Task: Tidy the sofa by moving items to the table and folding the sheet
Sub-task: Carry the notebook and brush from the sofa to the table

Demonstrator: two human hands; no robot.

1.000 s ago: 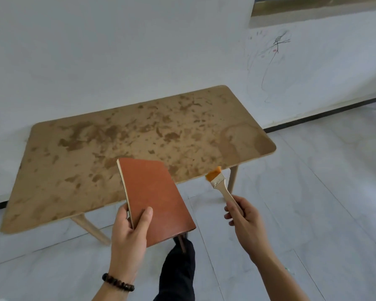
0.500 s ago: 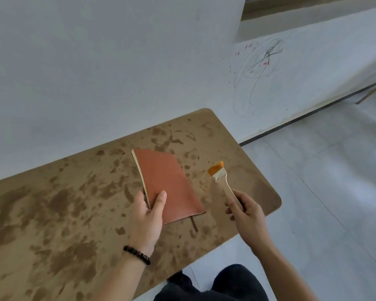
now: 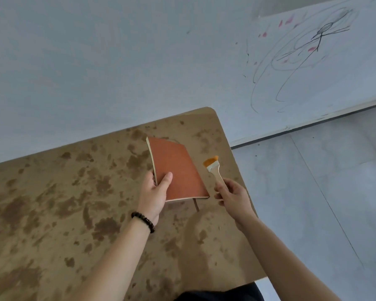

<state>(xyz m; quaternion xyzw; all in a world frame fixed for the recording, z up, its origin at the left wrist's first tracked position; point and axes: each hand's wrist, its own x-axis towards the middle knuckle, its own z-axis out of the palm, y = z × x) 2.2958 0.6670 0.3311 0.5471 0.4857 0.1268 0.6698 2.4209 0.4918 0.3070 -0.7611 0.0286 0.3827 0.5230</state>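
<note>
The head view is taking in a stained brown table (image 3: 52, 213) that is filling the lower left and centre of the frame, its far edge running along a white wall (image 3: 96, 61) and its right corner sitting just right of centre. That broad bare top is, I judge, the drop-off place the task calls for, which is why both arms are reaching out over it. To the right, pale floor tiles (image 3: 323, 203) are showing, and scribbles (image 3: 302, 57) are marking the wall in the upper right.

Near the centre, the left hand (image 3: 153, 196) is gripping an orange-brown notebook (image 3: 176, 170) by its lower left corner, thumb pressing on the cover and the fingers hidden underneath. The notebook is lying low and nearly flat over the table, probably so it can be set down without sliding; whether it is touching the wood I cannot tell. A thin ribbon (image 3: 195, 204) is trailing from its near edge.

Just right of it, the right hand (image 3: 232, 196) is pinching the wooden handle of a small paintbrush (image 3: 213, 168), orange bristles pointing away towards the wall, above the table's right edge. Holding it by the handle end is keeping the bristles clear. A dark bead bracelet (image 3: 143, 221) is circling the left wrist. The sofa and sheet are not showing.
</note>
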